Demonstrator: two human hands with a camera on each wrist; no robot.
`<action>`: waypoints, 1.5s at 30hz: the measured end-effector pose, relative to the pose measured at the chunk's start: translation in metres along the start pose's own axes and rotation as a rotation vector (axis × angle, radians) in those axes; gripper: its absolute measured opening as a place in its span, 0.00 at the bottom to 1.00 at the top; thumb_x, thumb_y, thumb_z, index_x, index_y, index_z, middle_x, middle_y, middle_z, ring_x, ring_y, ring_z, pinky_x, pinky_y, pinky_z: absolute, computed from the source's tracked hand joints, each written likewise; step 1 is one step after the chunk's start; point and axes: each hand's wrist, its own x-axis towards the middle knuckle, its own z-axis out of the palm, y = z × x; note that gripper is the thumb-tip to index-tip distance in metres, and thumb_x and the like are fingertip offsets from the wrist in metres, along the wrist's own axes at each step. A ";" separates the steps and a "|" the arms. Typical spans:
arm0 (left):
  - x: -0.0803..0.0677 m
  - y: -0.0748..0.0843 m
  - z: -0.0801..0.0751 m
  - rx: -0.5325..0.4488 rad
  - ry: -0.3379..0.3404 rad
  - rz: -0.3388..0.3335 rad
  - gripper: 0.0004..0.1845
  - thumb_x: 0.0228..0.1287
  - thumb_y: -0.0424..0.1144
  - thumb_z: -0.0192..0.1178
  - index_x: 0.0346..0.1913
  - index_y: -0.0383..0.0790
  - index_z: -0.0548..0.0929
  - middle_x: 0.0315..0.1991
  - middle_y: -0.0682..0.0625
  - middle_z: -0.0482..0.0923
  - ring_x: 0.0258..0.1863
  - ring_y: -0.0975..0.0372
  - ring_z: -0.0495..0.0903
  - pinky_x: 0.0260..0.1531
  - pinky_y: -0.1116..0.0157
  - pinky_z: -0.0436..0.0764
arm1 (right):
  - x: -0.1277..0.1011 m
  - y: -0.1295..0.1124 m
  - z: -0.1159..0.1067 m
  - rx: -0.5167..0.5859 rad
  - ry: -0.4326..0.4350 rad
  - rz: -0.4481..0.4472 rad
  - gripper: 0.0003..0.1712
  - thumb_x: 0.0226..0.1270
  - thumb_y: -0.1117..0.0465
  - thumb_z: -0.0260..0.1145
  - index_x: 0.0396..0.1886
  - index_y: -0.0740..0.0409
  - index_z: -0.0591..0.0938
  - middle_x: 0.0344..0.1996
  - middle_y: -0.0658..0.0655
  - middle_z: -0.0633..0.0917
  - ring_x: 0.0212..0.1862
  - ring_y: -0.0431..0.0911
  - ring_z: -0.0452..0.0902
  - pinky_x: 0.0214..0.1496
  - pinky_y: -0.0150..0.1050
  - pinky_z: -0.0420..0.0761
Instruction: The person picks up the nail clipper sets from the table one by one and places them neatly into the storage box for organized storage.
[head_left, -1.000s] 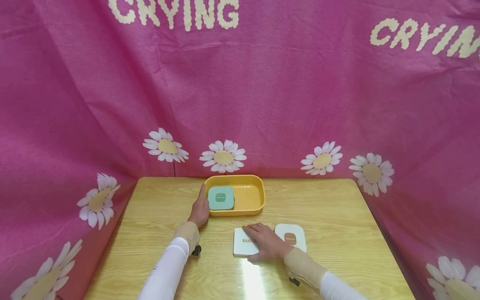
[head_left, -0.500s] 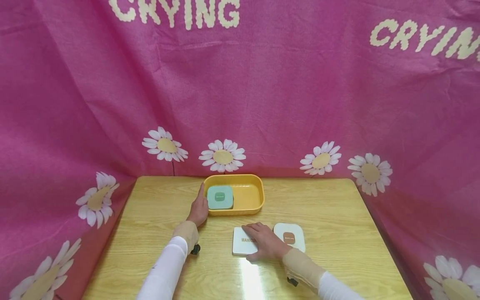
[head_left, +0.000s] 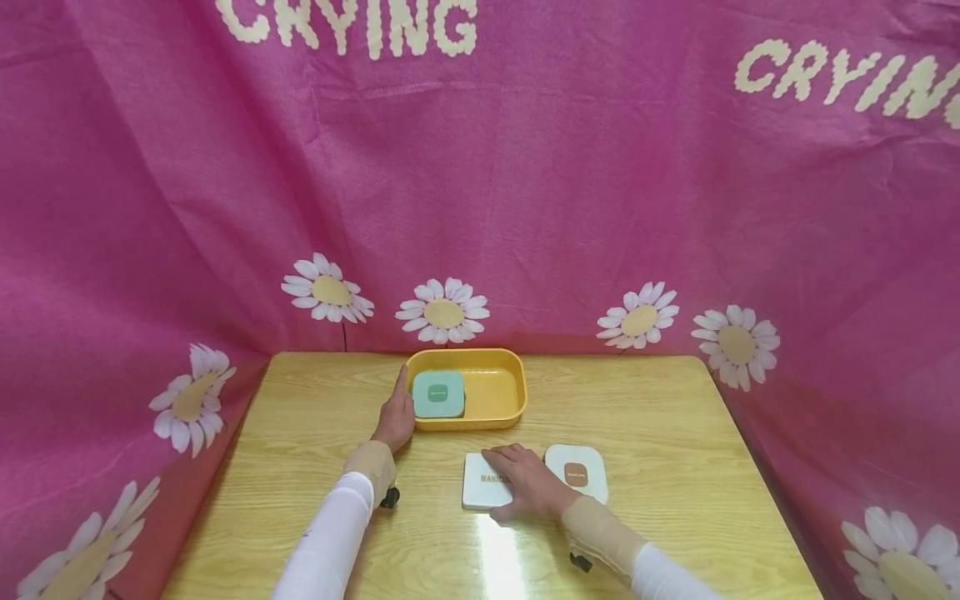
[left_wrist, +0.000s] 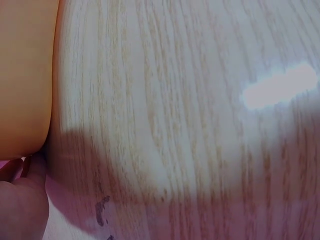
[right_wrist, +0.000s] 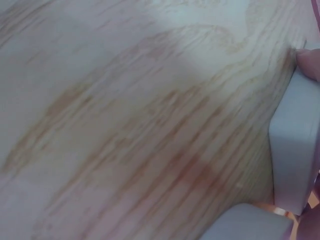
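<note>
At the back of the table stands a yellow tray (head_left: pixel 495 424) with a mint-green square box (head_left: pixel 438 402) in its left half. My left hand (head_left: pixel 393 417) lies against the tray's left end, fingers mostly straight along the wall; the left wrist view shows part of that hand (left_wrist: pixel 22 207) low beside the orange-looking wall (left_wrist: pixel 25 75). Nearer me, my right hand (head_left: pixel 528 483) grips a flat white box (head_left: pixel 480 493) lettered "MANICU…", fingers at its far edge and thumb at its near edge. The hand covers the box's right part. In the right wrist view, the box's side (right_wrist: pixel 295 140) shows.
A white rounded box (head_left: pixel 596 467) with a brown square label lies just right of my right hand, partly behind it. The wooden table (head_left: pixel 660 433) is bordered by a pink cloth (head_left: pixel 540 208) with daisies at the back and sides. Light reflects off the tabletop.
The whole head view drifts slightly left. Both hands, the tray and the boxes keep their places relative to each other.
</note>
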 end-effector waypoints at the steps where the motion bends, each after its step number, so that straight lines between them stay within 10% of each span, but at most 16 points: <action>1: 0.000 -0.001 0.000 -0.003 0.001 -0.004 0.34 0.84 0.33 0.36 0.86 0.39 0.42 0.84 0.37 0.50 0.81 0.44 0.55 0.81 0.47 0.55 | 0.000 0.000 0.000 0.005 -0.003 0.003 0.58 0.47 0.41 0.82 0.76 0.60 0.72 0.69 0.58 0.79 0.67 0.52 0.74 0.72 0.51 0.74; 45: -0.002 0.002 0.000 -0.008 0.008 -0.015 0.33 0.83 0.32 0.36 0.86 0.39 0.43 0.83 0.36 0.51 0.80 0.42 0.58 0.80 0.45 0.56 | 0.005 -0.004 -0.035 0.048 0.025 0.048 0.60 0.51 0.35 0.81 0.77 0.64 0.71 0.67 0.62 0.78 0.66 0.54 0.75 0.68 0.52 0.79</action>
